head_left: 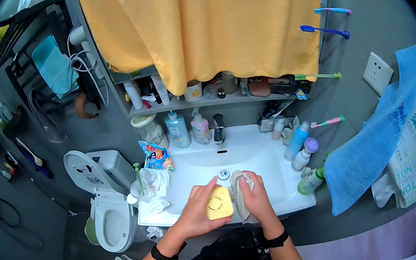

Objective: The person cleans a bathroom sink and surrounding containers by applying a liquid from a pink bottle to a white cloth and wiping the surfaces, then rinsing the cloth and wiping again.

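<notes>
Over the front of the white sink point(267, 165), my left hand point(194, 214) is closed on a yellow rounded-square block point(220, 204) with a ring-shaped mark on its face. Whether it is a case or a bar, I cannot tell. Close beside it on the right, my right hand point(258, 198) grips a crumpled greyish-white cloth point(239, 198), which hangs down below the fingers. The cloth and the block are very near each other. Behind my hands lie the round drain plug point(223, 175) and the dark faucet point(218, 129).
Pump bottles point(177, 130) and a blue packet point(156, 156) line the sink's left side. A blue spray can point(297, 141) and a green bottle point(311, 180) stand on the right. A toilet point(114, 227) is at left; a blue towel point(365, 147) hangs at right. An orange cloth point(196, 27) hangs above the shelf.
</notes>
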### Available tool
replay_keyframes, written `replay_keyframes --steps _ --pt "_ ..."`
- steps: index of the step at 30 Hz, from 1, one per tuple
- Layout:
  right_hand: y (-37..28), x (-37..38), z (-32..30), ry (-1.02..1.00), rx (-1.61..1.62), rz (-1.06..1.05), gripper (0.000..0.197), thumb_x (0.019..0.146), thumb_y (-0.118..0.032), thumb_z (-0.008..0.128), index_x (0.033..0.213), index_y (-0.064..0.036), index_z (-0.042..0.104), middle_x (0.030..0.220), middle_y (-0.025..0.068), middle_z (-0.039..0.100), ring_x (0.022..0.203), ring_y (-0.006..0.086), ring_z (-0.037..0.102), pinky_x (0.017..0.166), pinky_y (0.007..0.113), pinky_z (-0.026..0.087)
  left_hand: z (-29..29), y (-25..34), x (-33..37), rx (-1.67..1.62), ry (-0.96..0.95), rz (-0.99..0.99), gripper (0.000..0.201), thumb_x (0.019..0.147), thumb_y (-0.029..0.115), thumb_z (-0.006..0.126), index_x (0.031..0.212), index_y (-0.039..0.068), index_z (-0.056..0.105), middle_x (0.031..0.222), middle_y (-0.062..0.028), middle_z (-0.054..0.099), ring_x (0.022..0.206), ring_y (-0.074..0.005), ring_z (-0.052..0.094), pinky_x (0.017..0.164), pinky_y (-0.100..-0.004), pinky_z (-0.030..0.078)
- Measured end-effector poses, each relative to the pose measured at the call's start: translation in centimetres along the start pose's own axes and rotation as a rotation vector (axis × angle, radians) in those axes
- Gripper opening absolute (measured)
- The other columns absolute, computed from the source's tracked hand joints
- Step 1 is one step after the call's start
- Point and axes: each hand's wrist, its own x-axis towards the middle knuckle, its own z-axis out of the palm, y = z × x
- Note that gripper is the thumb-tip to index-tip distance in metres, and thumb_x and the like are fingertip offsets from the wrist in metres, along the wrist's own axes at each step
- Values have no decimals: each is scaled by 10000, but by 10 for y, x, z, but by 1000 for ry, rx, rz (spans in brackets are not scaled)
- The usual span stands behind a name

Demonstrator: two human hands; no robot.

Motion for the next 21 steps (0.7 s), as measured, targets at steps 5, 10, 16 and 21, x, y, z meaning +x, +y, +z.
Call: replay_keyframes --steps 5,10,16,21 --pt "76 73 112 -93 604 567 443 1263 -191 862 1616 47 739 1579 247 830 1374 351 882 1139 507 728 -89 -106 -40 50 141 -198 1497 830 285 1263 2049 1 443 1729 -194 789 1540 -437 717 1382 -571 568" --pt "138 171 211 -144 668 673 462 1203 -77 871 1631 21 728 1441 173 890 1307 314 915 1133 478 753 -155 -212 -67 -10 194 -337 1446 866 352 1251 2018 -37 467 1749 -195 778 1571 -444 688 1404 -587 548" --pt "239 346 265 1 354 467 371 1186 -98 923 1534 -32 813 1438 140 884 1261 297 881 1119 447 718 -158 -327 -28 -89 107 -442 1429 894 403 1244 2002 -62 471 1760 -217 771 1579 -461 680 1409 -601 537" --pt "366 521 233 133 -44 -85 428 1163 -138 971 1574 -124 856 1675 194 794 1562 405 754 1306 499 624 -97 -394 66 -57 50 -496 1452 882 361 1259 2023 -40 457 1775 -212 757 1618 -436 685 1433 -577 541"
